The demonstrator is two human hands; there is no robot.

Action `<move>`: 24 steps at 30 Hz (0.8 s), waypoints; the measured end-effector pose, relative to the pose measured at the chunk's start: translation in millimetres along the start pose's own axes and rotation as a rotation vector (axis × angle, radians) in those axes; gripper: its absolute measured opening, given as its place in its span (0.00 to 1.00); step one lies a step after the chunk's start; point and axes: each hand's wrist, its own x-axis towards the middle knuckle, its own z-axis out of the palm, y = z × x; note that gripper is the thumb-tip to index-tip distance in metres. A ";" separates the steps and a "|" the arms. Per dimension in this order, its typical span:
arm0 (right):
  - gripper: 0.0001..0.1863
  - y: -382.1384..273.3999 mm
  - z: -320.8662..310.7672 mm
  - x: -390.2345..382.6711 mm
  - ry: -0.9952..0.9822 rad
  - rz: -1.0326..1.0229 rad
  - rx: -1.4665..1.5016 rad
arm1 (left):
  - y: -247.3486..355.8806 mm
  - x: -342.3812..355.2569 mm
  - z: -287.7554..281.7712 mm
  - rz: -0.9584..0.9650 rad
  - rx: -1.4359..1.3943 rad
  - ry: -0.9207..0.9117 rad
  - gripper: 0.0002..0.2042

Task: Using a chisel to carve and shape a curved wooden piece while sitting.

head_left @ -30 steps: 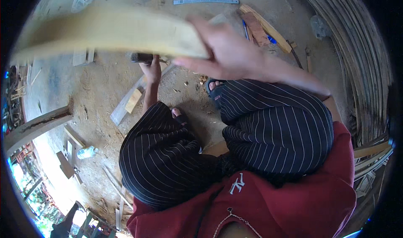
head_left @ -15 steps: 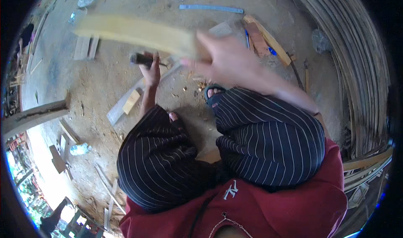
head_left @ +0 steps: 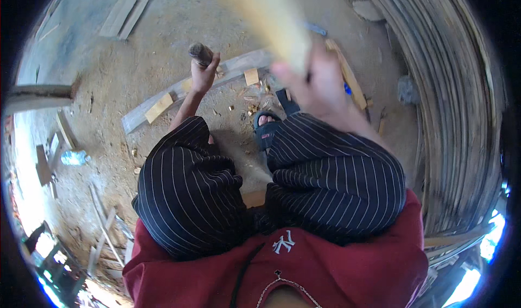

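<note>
Across the floor, a long grey board is laid at a slant. And up front, a pale wooden bar, blurred, is held raised, its near end clasped in the right hand! By the left hand, a dark handle is gripped over the board. 2 small blocks are seen there; wood chips are scattered beside.

Daylit, medium bright. Blown out white well left of and below the left hand; glaring again far below and right of the right hand. Smeared by motion at the latter and its pale wood; fairly sharp around the former. Softly shadowed on floor below both. Bowed toward rim, black in corners.
</note>
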 end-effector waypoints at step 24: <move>0.27 78.2 30.2 -49.6 -0.505 0.599 -0.368 | 2.4 -6.3 -37.5 -0.081 -0.058 0.088 0.11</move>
